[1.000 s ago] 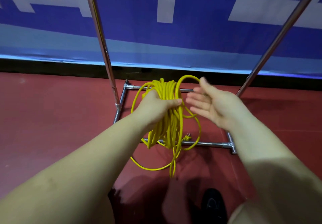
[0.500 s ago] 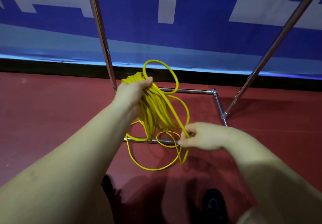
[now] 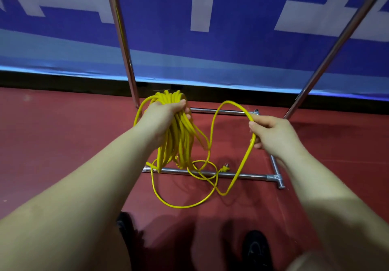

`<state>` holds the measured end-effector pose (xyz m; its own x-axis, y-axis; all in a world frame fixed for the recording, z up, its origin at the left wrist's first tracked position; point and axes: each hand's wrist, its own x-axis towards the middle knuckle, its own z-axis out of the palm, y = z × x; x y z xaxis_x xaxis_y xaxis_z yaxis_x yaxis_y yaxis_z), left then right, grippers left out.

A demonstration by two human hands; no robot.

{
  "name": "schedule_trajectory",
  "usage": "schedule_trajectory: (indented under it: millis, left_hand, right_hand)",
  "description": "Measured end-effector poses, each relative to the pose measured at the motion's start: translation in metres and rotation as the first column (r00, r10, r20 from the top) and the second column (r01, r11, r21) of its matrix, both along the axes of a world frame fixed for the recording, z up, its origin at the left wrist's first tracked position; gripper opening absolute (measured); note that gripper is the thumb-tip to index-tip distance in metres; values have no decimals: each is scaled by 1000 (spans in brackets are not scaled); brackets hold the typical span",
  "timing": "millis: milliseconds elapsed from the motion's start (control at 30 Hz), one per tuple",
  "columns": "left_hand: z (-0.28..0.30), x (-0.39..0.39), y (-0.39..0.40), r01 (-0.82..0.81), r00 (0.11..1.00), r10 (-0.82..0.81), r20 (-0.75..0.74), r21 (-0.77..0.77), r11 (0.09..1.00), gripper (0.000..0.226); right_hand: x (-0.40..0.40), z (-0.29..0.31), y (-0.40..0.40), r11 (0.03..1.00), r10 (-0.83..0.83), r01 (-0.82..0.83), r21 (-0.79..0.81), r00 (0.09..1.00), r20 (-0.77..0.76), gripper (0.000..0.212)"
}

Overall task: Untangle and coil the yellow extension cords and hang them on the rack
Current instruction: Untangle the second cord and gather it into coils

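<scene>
Left hand (image 3: 163, 117) has its fingers wrapped round the top of the coiled yellow extension cord (image 3: 179, 140), loops hanging straight down below the fist. Right hand (image 3: 271, 133), off to the side, pinches the loose strand that arcs back toward the bundle. Below both, the tail and plug (image 3: 225, 168) lie across the rack's base bar (image 3: 242, 175). Coiling's mid-way I'd say; next that strand needs laying into the left fist.

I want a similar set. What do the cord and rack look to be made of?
Cord: seemingly rubber or plastic sheathing, smooth yellow; it bends into soft loops. Rack: metal tubing, probably chromed or polished steel; bright mirror-like highlights along the bars.
</scene>
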<state>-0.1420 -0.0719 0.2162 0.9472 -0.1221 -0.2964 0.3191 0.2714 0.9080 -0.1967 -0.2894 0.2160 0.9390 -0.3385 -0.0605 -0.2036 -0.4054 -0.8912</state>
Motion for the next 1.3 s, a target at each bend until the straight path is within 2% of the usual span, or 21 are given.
schedule_trajectory:
  millis: [67, 167, 300, 400, 433, 633, 667, 733, 800, 833, 900, 967, 1033, 1167, 1233, 1300]
  left_hand:
    - [1, -7, -7, 73, 996, -75, 48, 49, 996, 16]
    - [0, -14, -13, 184, 976, -200, 83, 164, 969, 15]
    - [1, -23, -23, 309, 937, -337, 91, 232, 922, 22]
    - [1, -30, -29, 411, 882, -459, 112, 296, 862, 55]
    - [1, -31, -30, 431, 869, -483, 109, 314, 846, 59]
    - [-4, -28, -31, 448, 856, -509, 92, 357, 819, 30]
    - [-5, -28, -31, 444, 860, -501, 97, 343, 828, 21]
    - [-3, -28, -31, 415, 881, -460, 114, 281, 865, 9]
    - [-5, -25, -31, 335, 927, -362, 97, 216, 917, 11]
    - [-6, -22, -31, 284, 951, -301, 74, 183, 941, 12]
    - [-8, -18, -30, 186, 982, -190, 18, 116, 976, 16]
    - [-10, -16, -31, 134, 991, -133, -18, 77, 988, 19]
    - [-9, -16, -32, 121, 993, -120, -18, 57, 991, 21]
    - [-11, -11, -27, 38, 999, -37, -39, 41, 998, 13]
    - [-11, -9, -25, 7, 999, -6, -33, 47, 999, 16]
    - [-10, -8, -23, -18, 1000, 19, -18, 65, 998, 18]
  right_hand:
    - [0, 3, 7, 989, 11, -3, 147, 998, -56, 17]
    - [0, 10, 19, 919, 39, 23, 394, 988, -150, 6]
    - [3, 17, 31, 786, 98, 33, 617, 979, -177, 8]
    - [5, 18, 36, 708, 117, 41, 705, 978, -174, 7]
    - [6, 18, 37, 688, 112, 49, 724, 979, -173, 7]
    - [12, 16, 37, 676, 77, 59, 735, 986, -150, 6]
    - [12, 16, 37, 701, 82, 45, 711, 986, -143, 9]
    - [11, 16, 37, 823, 116, -13, 568, 982, -146, 19]
    - [6, 17, 38, 941, 174, -120, 317, 974, -147, 29]
    - [3, 16, 40, 968, 211, -187, 166, 967, -142, 32]
    - [-4, 11, 45, 945, 282, -301, -129, 948, -150, 39]
    - [-7, 3, 52, 892, 321, -353, -282, 934, -154, 43]
    - [-7, -3, 54, 863, 359, -375, -338, 927, -111, 38]
    - [-7, -1, 51, 790, 452, -386, -477, 892, 26, 3]
    - [-8, -1, 50, 772, 467, -375, -514, 882, 58, 7]
    - [-7, -2, 48, 778, 482, -416, -471, 876, 23, 5]
